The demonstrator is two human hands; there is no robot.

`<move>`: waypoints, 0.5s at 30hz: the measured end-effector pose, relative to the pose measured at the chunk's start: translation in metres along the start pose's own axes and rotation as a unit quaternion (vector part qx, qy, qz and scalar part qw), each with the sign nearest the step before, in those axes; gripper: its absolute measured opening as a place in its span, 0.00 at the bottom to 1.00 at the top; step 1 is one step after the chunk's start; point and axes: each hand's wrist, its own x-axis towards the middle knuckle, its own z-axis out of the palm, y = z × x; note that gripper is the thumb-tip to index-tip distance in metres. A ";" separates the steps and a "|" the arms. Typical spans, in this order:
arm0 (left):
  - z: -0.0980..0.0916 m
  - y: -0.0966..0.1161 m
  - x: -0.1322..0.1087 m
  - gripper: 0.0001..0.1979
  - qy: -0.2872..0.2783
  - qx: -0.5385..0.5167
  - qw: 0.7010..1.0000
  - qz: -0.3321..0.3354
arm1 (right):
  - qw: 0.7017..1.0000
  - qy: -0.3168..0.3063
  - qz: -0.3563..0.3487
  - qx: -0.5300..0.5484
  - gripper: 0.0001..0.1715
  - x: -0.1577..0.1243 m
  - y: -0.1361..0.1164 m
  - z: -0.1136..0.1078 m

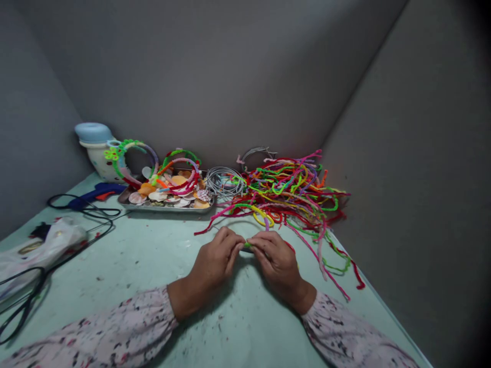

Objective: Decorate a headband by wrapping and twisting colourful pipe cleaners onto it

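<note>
Both my hands meet above the middle of the table, fingertips nearly touching. My left hand [215, 260] is closed in a pinch on a short bit of green pipe cleaner [247, 245]. From the other side, my right hand [279, 263] pinches the same green piece, and its lower fingers are curled out of sight. A thin grey wire [233, 223] arcs just behind my fingers; whether it joins the green piece is hidden. A purple pipe cleaner end [266, 223] stands up behind my right hand, and a bit of red shows beside its knuckles.
A tangled heap of coloured pipe cleaners [295, 184] lies back right, beside coiled grey wire [225, 183]. Shells and fuzzy wrapped hoops [134, 145] crowd a metal tray [166, 208]. Left are a blue-lidded container [100, 156], a blue glue gun [94, 194], black cable [63, 261] and plastic bag [57, 245].
</note>
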 end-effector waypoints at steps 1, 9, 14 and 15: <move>0.000 0.000 0.000 0.10 -0.001 0.005 1.000 0.001 | 1.000 -0.001 0.001 -0.001 0.13 0.000 0.000 0.000; 0.000 0.002 0.001 0.11 -0.016 0.017 1.000 -0.006 | 1.000 -0.005 -0.005 0.001 0.13 0.000 -0.001 -0.002; -0.002 0.005 0.003 0.13 -0.026 -0.001 1.000 -0.017 | 1.000 -0.010 -0.003 0.003 0.13 0.000 -0.002 -0.002; -0.003 0.005 0.003 0.13 -0.028 -0.004 0.999 -0.019 | 1.000 -0.010 -0.002 0.004 0.13 0.000 -0.001 -0.001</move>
